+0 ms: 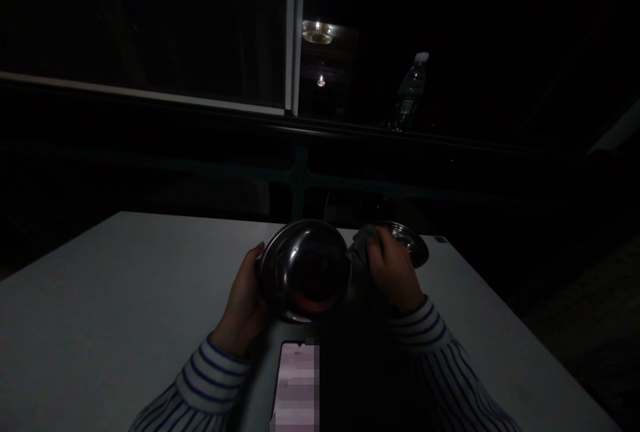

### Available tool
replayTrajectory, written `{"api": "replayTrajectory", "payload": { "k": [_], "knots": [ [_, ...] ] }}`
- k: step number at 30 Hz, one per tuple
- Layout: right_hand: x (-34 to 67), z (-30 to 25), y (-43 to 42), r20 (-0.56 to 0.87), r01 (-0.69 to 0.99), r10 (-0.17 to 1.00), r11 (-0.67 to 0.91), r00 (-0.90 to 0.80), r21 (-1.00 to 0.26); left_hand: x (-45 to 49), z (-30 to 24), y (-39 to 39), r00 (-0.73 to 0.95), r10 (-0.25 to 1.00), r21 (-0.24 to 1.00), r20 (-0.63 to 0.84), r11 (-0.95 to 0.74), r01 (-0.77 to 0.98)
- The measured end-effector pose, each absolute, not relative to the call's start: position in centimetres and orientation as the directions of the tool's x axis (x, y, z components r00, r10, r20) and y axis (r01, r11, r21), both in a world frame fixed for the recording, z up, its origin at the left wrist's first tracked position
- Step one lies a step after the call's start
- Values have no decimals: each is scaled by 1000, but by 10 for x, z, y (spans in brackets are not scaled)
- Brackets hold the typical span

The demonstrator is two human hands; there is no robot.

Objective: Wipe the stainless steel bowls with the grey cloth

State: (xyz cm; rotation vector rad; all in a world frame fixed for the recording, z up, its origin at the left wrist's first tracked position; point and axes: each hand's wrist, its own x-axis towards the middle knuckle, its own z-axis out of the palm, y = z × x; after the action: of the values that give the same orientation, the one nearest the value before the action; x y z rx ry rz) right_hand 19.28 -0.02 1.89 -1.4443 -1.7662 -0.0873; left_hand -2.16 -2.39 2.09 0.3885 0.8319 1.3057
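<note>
A shiny metal bowl point(313, 265) is tilted on its side above the white table, its rounded outside toward me. My left hand point(245, 299) grips its left rim, the fingers partly hidden behind it. At the bowl's right side, my right hand point(393, 269) is closed on a bunched grey cloth point(361, 245), whose edge is at or very near the bowl; the dim light hides whether they touch. Just beyond my right hand, a second shiny metal dish point(417, 249) lies on the table, partly covered by the hand.
A lit phone point(295, 385) lies on the white table point(125, 299) in front of me, below the bowl. Past the table's far edge, a clear plastic bottle point(411, 93) with a white cap stands by a window frame point(294, 39). The surroundings are very dark.
</note>
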Motion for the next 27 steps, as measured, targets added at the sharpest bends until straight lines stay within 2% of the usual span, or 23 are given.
{"api": "replayTrajectory", "payload": {
  "k": [3, 5, 9, 12, 15, 21, 24, 27],
  "knots": [
    [200, 11, 5, 678, 844, 734, 394, -51, -363, -21, 19, -18, -4, 949, 689, -316, 227, -689],
    [205, 5, 9, 725, 899, 683, 369, -89, -237, -17, 17, -14, -36, 951, 695, -307, 198, -691],
    [207, -2, 15, 815, 986, 566, 161, -122, 36, -3, 12, -4, -88, 945, 706, -314, 170, -688],
    [197, -3, 18, 848, 990, 512, 75, -138, 116, 9, 6, 4, -113, 942, 733, -315, 166, -660],
    [183, -4, 20, 845, 986, 508, 96, -167, 138, 17, 0, 12, -82, 941, 749, -329, 207, -629],
    [166, -7, 20, 787, 933, 549, 347, -281, 91, 22, -5, 25, -84, 951, 763, -299, 186, -619],
    [166, -6, 18, 726, 923, 619, 381, -299, 55, 20, -3, 26, -104, 946, 780, -306, 187, -597],
    [168, -2, 17, 690, 913, 641, 400, -338, 75, 18, 0, 25, -113, 935, 784, -336, 211, -584]
  ]
}}
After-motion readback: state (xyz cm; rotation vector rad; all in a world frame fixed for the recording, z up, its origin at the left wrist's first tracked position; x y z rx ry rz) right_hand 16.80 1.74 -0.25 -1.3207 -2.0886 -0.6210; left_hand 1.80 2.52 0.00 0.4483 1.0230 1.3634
